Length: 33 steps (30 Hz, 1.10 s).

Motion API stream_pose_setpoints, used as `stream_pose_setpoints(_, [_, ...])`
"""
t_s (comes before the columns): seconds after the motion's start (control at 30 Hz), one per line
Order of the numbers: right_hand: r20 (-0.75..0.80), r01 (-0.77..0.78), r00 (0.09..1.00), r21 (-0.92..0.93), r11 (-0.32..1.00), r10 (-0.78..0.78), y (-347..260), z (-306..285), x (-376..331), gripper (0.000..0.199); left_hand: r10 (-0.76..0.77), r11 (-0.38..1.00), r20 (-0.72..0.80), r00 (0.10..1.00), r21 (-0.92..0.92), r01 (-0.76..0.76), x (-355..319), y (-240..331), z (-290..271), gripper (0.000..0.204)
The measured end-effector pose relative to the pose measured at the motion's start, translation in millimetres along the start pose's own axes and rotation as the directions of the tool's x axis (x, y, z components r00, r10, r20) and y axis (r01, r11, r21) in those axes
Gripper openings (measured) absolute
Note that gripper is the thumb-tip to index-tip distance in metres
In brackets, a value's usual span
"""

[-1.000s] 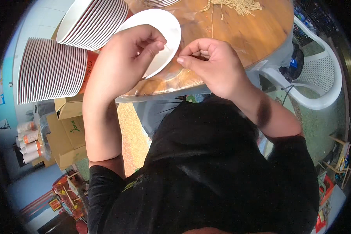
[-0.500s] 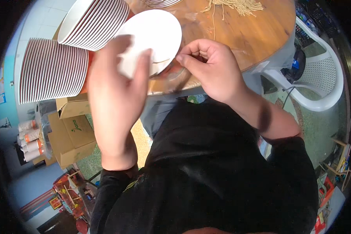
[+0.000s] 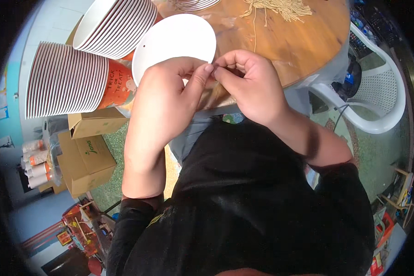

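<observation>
My left hand (image 3: 163,99) and my right hand (image 3: 253,85) meet at the near rim of a white-lined paper bucket (image 3: 177,39). Thumb and forefinger are pinched together on each hand, the fingertips almost touching. Whatever sits between them is too small or hidden to make out. The bucket's round mouth faces up toward me, and a small dark hole shows near its left side. Its lower part is covered by my left hand. Farther off on the wooden table (image 3: 299,50) lies a bundle of beige cords (image 3: 285,8), one strand trailing toward me.
Two nested stacks of orange paper buckets, a near stack (image 3: 64,83) and a far stack (image 3: 117,25), lie on their sides at the left. More rims (image 3: 195,3) show at the far edge. Cardboard boxes (image 3: 87,158) stand below left; a white plastic chair (image 3: 377,96) is at the right.
My left hand has come right and down from over the bucket's mouth to meet my right hand, its fingers now pinched. My right hand has barely moved.
</observation>
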State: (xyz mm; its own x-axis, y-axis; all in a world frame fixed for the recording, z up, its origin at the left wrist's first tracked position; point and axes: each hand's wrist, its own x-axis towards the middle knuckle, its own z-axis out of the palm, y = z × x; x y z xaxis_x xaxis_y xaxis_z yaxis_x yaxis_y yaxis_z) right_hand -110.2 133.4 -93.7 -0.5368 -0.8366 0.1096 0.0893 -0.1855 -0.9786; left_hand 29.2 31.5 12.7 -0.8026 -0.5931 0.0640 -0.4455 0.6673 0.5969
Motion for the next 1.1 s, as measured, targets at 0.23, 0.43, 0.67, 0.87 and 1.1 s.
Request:
stream_pose_setpoints(0.23, [0.04,-0.027,0.999,0.115,0.993,0.022,-4.4,2.8,-1.1,0.015,0.055,0.971,-0.099,0.994,-0.228,-0.076,2.5,-10.9,6.0,0.013])
stream_pose_setpoints(0.43, [0.174,-0.065,0.983,0.061,0.996,0.054,-12.4,-13.8,-1.1,0.015,0.115,0.971,-0.261,0.959,-0.174,-0.163,1.6,-22.9,23.5,0.012])
stream_pose_setpoints(0.67, [0.334,0.339,0.924,-0.487,0.805,-0.186,-63.9,-44.6,-1.7,0.011,0.092,0.935,-0.31,0.946,-0.3,-0.189,0.9,-30.2,23.2,0.013])
stream_pose_setpoints(0.87, [0.608,0.681,0.732,-0.658,0.322,-0.307,-97.1,-56.5,22.2,0.012,0.165,0.961,-0.283,0.945,-0.168,-0.218,-1.0,-26.6,17.3,0.009])
stream_pose_setpoints(1.1, [0.631,0.734,0.613,-0.677,0.048,-0.475,-103.1,-40.1,41.1,0.009,0.289,0.95,-0.215,0.933,-0.059,-0.308,-1.6,-21.5,9.1,0.015])
